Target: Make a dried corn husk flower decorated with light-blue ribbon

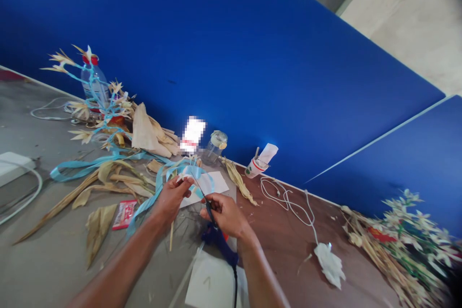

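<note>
My left hand [175, 196] is closed in a pinch over the middle of the table, by a loop of light blue ribbon [161, 187]; what its fingertips hold is too small to make out. My right hand [225, 214] is closed round a thin dark tool [208, 208], whose slim tip points up and left toward the left fingertips. A white sheet [218, 182] lies beneath and behind the hands. Below the right hand rests a dark blue glue gun [221, 243] with a black cord, over a white block [209, 281].
Dried husks [146, 130] and blue-stemmed flowers by a bottle [94, 82] stand at the left. A glass jar [215, 147], a paper cup [255, 167] and a white cable [294, 204] lie along the blue partition [252, 57]. More husk flowers [415, 236] are at right.
</note>
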The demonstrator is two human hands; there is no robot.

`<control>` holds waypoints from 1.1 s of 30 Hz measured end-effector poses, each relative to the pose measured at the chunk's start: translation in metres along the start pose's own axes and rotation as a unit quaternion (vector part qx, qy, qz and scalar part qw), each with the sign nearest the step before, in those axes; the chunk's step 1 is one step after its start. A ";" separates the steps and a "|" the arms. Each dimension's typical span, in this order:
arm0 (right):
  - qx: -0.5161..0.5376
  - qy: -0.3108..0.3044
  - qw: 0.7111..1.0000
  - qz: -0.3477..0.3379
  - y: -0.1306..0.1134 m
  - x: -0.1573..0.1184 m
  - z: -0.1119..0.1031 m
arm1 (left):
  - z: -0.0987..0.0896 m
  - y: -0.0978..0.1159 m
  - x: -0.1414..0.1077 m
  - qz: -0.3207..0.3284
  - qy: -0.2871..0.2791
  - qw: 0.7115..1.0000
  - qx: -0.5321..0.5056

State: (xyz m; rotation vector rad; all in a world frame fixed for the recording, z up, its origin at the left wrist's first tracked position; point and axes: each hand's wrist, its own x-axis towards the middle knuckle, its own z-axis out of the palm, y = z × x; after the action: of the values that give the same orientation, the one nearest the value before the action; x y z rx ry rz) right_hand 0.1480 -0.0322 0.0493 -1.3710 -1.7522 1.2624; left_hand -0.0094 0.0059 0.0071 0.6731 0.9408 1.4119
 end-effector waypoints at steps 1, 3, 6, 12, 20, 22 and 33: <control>-0.002 -0.005 1.000 0.002 0.001 0.000 0.000 | 0.000 0.000 0.000 0.000 0.000 1.000 -0.002; -0.008 -0.013 1.000 0.005 0.002 0.001 0.000 | 0.000 -0.001 0.000 0.002 0.000 1.000 -0.007; -0.007 -0.020 1.000 0.006 0.004 0.002 0.000 | -0.001 0.000 0.001 0.000 -0.003 1.000 -0.009; 0.002 -0.016 1.000 0.008 0.006 0.002 0.001 | -0.001 0.001 0.001 -0.001 -0.005 1.000 -0.009; 0.014 -0.013 1.000 0.014 0.003 0.001 0.002 | 0.000 0.004 -0.001 -0.004 -0.009 1.000 -0.014; 0.008 -0.008 1.000 0.015 0.002 0.001 0.002 | 0.001 0.005 -0.001 -0.005 -0.006 1.000 -0.015; -0.009 0.002 1.000 0.014 0.012 0.003 0.002 | -0.001 0.005 0.000 -0.010 0.000 1.000 -0.015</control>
State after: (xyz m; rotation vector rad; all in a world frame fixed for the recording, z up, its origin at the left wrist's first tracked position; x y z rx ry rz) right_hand 0.1498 -0.0296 0.0375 -1.4120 -1.7517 1.2616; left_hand -0.0132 0.0057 0.0109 0.6404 0.9224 1.4065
